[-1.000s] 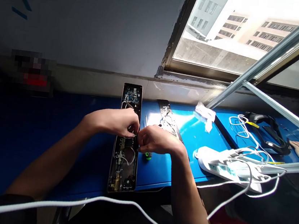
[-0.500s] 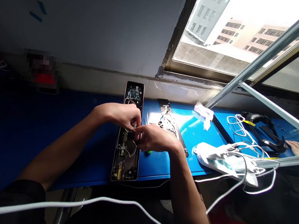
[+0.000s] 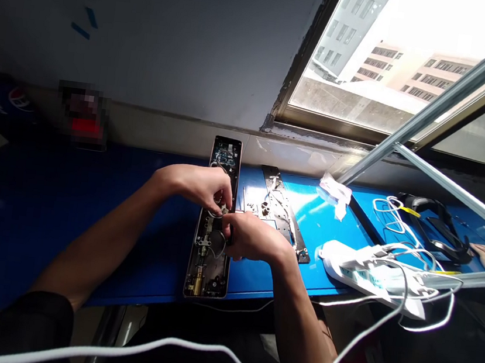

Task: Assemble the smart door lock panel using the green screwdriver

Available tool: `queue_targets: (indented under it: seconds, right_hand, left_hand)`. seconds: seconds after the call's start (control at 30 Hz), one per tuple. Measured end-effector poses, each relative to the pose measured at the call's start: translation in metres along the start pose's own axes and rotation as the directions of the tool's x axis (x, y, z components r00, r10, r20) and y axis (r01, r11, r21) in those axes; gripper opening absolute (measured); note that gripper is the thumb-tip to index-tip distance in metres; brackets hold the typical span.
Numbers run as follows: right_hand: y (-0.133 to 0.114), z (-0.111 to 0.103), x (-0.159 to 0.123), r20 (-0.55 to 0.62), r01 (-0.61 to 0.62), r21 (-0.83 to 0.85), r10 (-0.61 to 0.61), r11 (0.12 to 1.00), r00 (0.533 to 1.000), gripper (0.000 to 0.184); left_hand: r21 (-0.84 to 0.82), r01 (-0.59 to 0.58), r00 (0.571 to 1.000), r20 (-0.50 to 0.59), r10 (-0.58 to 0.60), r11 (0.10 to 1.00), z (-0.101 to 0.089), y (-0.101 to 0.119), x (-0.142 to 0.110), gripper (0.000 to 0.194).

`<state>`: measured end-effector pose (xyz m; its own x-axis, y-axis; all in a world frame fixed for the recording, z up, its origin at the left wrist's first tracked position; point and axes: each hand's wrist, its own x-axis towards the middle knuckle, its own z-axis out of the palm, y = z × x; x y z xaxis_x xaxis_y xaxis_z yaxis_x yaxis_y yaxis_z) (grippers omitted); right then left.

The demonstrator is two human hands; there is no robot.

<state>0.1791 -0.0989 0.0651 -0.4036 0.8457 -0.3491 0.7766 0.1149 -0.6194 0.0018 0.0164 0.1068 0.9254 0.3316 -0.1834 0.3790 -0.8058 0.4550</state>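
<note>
The long, narrow, open-topped black casing (image 3: 213, 269) lay lengthwise in front of the person on the glossy blue table (image 3: 252, 277), its boards, wires and brass-coloured parts exposed. The step in hand looked like fine fingerwork at its middle. The left hand (image 3: 206, 187) arched over it, the grip's thumb and forefinger close together at something small and pale; I couldn't tell whether they pinched it. The right hand (image 3: 253, 236) came across the right rim with curled fingers, its grip hidden from me. Any next move there seemed to call for small, steady finger motions, minding the thin pale wire loop (image 3: 216, 257). The casing's near end sat at the table's front edge. To its left the blue surface stretched broadly; to its right, the perforated black plate (image 3: 284, 219) narrowed the working room.
</note>
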Motion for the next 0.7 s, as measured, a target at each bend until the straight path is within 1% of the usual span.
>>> queue_targets:
  seconds: [0.1,0.17,0.2,0.27,0.33,0.43,0.5,0.6,0.7]
  right_hand:
    - [-0.003,-0.006,-0.002,0.036,0.003,0.013,-0.004,1.0,0.999,0.025]
    - [-0.003,-0.015,-0.003,0.064,0.013,0.02,-0.015,1.0,0.998,0.023]
    - [-0.003,-0.02,-0.003,0.058,0.02,0.015,-0.021,1.0,0.998,0.022]
    - [-0.001,-0.031,-0.001,-0.007,0.025,-0.005,-0.025,1.0,1.0,0.017]
    - [0.0,-0.04,0.004,-0.114,0.005,-0.018,-0.007,1.0,0.993,0.009]
    - [0.0,-0.05,0.017,-0.285,-0.055,-0.024,0.045,0.998,0.958,0.006]
    - [-0.002,-0.054,0.028,-0.375,-0.085,-0.034,0.066,0.996,0.925,0.006]
    - [-0.003,-0.057,0.045,-0.454,-0.106,-0.05,0.072,0.993,0.888,0.011]
    - [-0.001,-0.057,0.058,-0.488,-0.112,-0.067,0.065,0.991,0.87,0.017]
  left_hand:
    - [-0.018,0.004,1.0,-0.023,-0.004,1.0,-0.004,-0.001,-0.004,0.024]
    - [-0.042,0.015,0.999,-0.046,-0.017,0.999,-0.007,-0.003,-0.006,0.024]
    - [-0.055,0.021,0.998,-0.064,-0.024,0.998,-0.009,-0.004,-0.008,0.024]
    - [-0.074,0.03,0.994,-0.101,-0.038,0.997,-0.012,-0.008,-0.01,0.023]
    - [-0.082,0.03,0.99,-0.135,-0.041,0.996,-0.014,-0.013,-0.012,0.022]
    - [-0.097,0.033,0.979,-0.197,-0.052,0.995,-0.016,-0.02,-0.015,0.021]
    - [-0.105,0.063,0.964,-0.25,-0.088,0.992,-0.016,-0.025,-0.016,0.02]
    - [-0.118,0.119,0.939,-0.309,-0.15,0.986,-0.017,-0.03,-0.017,0.02]
    - [-0.127,0.126,0.933,-0.323,-0.161,0.984,-0.018,-0.033,-0.018,0.021]
